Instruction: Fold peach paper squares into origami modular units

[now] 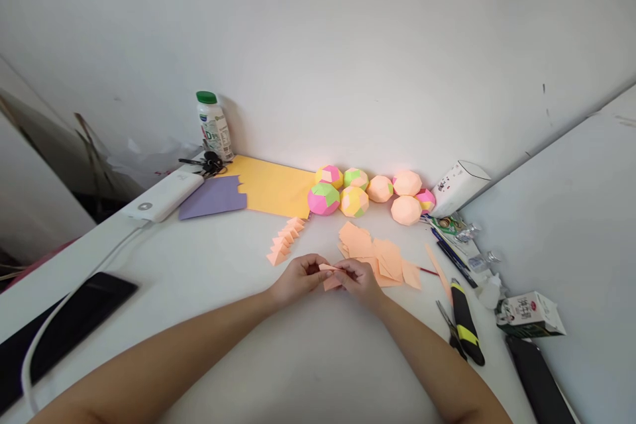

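My left hand (302, 276) and my right hand (360, 278) meet over the white table, both closed on one small peach paper piece (332, 283). Fingers of both hands pinch its upper edge, where a fold shows; part of it is hidden behind them. Just beyond my right hand lies a loose pile of peach paper pieces (355, 240). To the far left of my hands, a row of folded peach paper pieces (285, 240) stands on the table. Several paper balls (354, 201) in pink, yellow, green and peach sit against the wall.
Yellow paper (278, 187) and purple paper (213, 197) lie at the back left, near a white bottle (215, 126), keys (212, 162) and a white power bank (163, 197). Scissors (451, 328), a utility knife (466, 321), pens (453, 255) and a carton (529, 313) are at right. A black tablet (74, 324) lies left.
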### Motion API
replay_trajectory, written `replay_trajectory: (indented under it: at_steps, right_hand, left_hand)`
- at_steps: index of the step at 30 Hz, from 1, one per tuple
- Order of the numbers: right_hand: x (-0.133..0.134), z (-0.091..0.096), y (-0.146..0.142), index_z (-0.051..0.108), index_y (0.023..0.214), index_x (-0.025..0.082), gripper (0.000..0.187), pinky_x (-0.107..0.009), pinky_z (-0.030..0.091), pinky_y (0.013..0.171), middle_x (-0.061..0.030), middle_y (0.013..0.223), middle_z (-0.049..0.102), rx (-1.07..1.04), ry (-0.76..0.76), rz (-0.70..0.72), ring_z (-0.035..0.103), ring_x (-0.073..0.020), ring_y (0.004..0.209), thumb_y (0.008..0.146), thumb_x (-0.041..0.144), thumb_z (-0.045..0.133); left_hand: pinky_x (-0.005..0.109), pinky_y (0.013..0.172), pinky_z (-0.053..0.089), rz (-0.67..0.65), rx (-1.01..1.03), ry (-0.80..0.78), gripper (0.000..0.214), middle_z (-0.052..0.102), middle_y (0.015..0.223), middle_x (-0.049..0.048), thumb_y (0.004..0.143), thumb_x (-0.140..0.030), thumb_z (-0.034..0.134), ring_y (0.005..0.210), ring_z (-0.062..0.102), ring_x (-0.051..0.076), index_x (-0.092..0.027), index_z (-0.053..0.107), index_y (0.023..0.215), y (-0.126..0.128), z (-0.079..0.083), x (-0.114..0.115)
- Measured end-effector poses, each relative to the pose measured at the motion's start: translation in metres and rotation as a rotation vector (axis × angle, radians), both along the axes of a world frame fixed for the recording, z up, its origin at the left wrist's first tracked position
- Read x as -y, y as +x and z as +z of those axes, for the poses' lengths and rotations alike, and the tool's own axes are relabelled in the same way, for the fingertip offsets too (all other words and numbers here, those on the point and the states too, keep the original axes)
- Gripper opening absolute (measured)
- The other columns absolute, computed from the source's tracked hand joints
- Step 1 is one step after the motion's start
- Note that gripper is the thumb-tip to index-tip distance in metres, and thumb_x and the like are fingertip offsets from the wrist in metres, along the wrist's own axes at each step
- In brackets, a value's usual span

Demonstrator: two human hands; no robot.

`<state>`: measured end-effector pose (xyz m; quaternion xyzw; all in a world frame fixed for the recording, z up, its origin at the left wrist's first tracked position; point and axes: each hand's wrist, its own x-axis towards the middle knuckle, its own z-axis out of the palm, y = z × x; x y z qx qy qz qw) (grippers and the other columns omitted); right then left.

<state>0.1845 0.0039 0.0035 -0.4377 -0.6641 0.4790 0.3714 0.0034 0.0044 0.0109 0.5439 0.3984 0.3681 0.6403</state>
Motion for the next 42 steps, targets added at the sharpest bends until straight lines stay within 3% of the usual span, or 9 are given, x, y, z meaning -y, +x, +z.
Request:
replay_trajectory:
  at_steps: [5, 11, 14, 20, 31, 37, 42]
  right_hand:
    - [0.000, 0.000, 0.000, 0.065, 0.084, 0.015, 0.025, -0.025, 0.053, 0.052, -0.0013, 0.065, 0.059, 0.002, -0.009, 0.005, 0.059, -0.0128, 0.057, 0.081, 0.037, 0.055]
    - [-0.001, 0.000, -0.002, 0.066, 0.097, 0.016, 0.025, -0.026, 0.051, 0.062, -0.0065, 0.084, 0.068, 0.080, 0.194, -0.016, 0.062, -0.0155, 0.071, 0.081, 0.033, 0.056]
    - [-0.001, 0.000, -0.002, 0.067, 0.100, 0.019, 0.026, -0.027, 0.052, 0.060, -0.0058, 0.085, 0.070, 0.069, 0.220, 0.004, 0.063, -0.0162, 0.071, 0.083, 0.033, 0.054]
    - [0.001, -0.002, 0.001, 0.067, 0.104, 0.019, 0.030, -0.024, 0.052, 0.047, -0.0050, 0.081, 0.069, 0.024, 0.135, 0.018, 0.062, -0.0154, 0.065, 0.083, 0.034, 0.053]
    - [0.000, -0.003, 0.003, 0.067, 0.105, 0.018, 0.032, -0.026, 0.054, 0.049, -0.0052, 0.081, 0.068, 0.015, -0.004, 0.058, 0.058, -0.0129, 0.060, 0.082, 0.036, 0.055]
    - [0.000, -0.001, 0.003, 0.068, 0.103, 0.018, 0.031, -0.022, 0.050, 0.043, -0.0046, 0.079, 0.067, 0.021, -0.021, 0.059, 0.055, -0.0114, 0.056, 0.082, 0.035, 0.055]
    - [-0.001, 0.000, 0.004, 0.068, 0.104, 0.019, 0.030, -0.023, 0.049, 0.048, -0.0041, 0.075, 0.067, 0.045, -0.017, 0.071, 0.056, -0.0132, 0.061, 0.082, 0.034, 0.055]
  left_hand:
    - [0.019, 0.044, 0.029, 0.052, 0.021, -0.007, 0.027, 0.053, 0.060, -0.0038, 0.072, -0.040, 0.064, 0.046, 0.039, 0.006, -0.016, 0.058, 0.082, 0.001, -0.007, -0.001]
    - [0.021, 0.045, 0.034, 0.024, 0.036, 0.024, 0.027, 0.057, 0.062, -0.0009, 0.072, -0.041, 0.064, 0.050, 0.048, 0.009, -0.016, 0.058, 0.080, 0.001, -0.013, -0.002]
    - [0.021, 0.045, 0.033, 0.019, 0.042, 0.021, 0.027, 0.056, 0.062, -0.0016, 0.072, -0.040, 0.064, 0.049, 0.047, 0.008, -0.016, 0.058, 0.080, 0.001, -0.013, -0.002]
    - [0.019, 0.042, 0.030, 0.046, 0.062, 0.032, 0.027, 0.050, 0.060, -0.0053, 0.071, -0.040, 0.065, 0.044, 0.040, 0.005, -0.016, 0.054, 0.079, 0.002, -0.012, -0.003]
    - [0.018, 0.039, 0.027, 0.033, 0.035, 0.015, 0.030, 0.045, 0.051, -0.0074, 0.072, -0.044, 0.063, 0.041, 0.038, 0.005, -0.017, 0.050, 0.074, 0.002, -0.009, -0.001]
    - [0.018, 0.039, 0.025, 0.030, 0.016, 0.014, 0.029, 0.042, 0.047, -0.0083, 0.073, -0.044, 0.062, 0.040, 0.035, 0.005, -0.017, 0.049, 0.073, 0.001, -0.009, -0.001]
    - [0.018, 0.039, 0.024, 0.023, 0.023, -0.007, 0.030, 0.041, 0.047, -0.0088, 0.074, -0.044, 0.061, 0.039, 0.033, 0.005, -0.018, 0.048, 0.073, 0.002, -0.007, -0.001]
